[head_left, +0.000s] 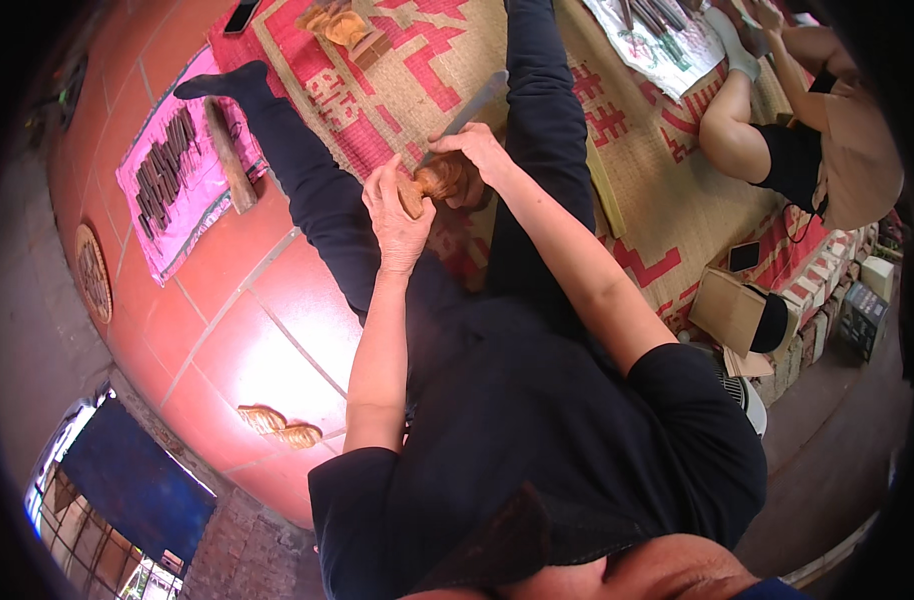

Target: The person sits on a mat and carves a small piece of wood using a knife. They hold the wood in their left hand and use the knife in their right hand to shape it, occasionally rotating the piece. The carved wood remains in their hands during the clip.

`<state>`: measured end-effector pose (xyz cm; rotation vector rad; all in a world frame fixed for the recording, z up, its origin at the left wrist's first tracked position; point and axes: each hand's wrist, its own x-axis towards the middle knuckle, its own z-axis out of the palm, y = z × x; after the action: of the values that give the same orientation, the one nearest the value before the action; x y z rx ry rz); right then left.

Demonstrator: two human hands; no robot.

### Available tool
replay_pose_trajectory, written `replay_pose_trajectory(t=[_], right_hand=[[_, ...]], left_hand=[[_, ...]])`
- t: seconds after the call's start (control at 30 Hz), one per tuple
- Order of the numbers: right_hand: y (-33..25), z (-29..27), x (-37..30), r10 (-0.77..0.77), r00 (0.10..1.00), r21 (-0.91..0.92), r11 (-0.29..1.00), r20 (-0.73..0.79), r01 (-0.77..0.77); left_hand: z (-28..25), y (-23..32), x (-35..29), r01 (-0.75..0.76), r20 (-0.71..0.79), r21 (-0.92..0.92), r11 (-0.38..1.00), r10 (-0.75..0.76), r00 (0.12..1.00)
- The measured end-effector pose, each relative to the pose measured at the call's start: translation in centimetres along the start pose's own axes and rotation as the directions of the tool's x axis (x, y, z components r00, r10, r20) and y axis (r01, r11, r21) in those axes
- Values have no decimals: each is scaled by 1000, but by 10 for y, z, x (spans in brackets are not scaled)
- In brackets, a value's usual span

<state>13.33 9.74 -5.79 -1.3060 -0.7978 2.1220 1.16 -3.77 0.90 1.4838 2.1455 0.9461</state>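
Observation:
Between my outstretched legs, my left hand is closed round the base of a carved brown wooden piece. The piece has a narrow neck and a rounded, grooved body; part of its far side is in shadow. My right hand grips a long flat grey metal tool just above the wood. Its blade points up and to the right, away from me, with a rounded tip. I cannot tell if it is a file or a knife, and its near end is partly hidden by my fingers.
Left, a pink cloth bears several thin chisels and a wooden bar. Carved pieces lie on the tiles and the patterned mat. At right sit another person, a tool-laden white cloth and a cardboard box.

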Motion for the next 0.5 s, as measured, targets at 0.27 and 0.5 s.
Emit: replay_pose_trajectory(t=[0.27, 0.5], right_hand=[[4, -8, 0, -12, 1000, 70, 997, -13, 13], [15, -25, 14, -24, 991, 26, 999, -129, 28]], left_hand=[[0, -4, -1, -4, -15, 4, 1000, 5, 1000], [-1, -2, 0, -18, -10, -9, 1000, 18, 1000]])
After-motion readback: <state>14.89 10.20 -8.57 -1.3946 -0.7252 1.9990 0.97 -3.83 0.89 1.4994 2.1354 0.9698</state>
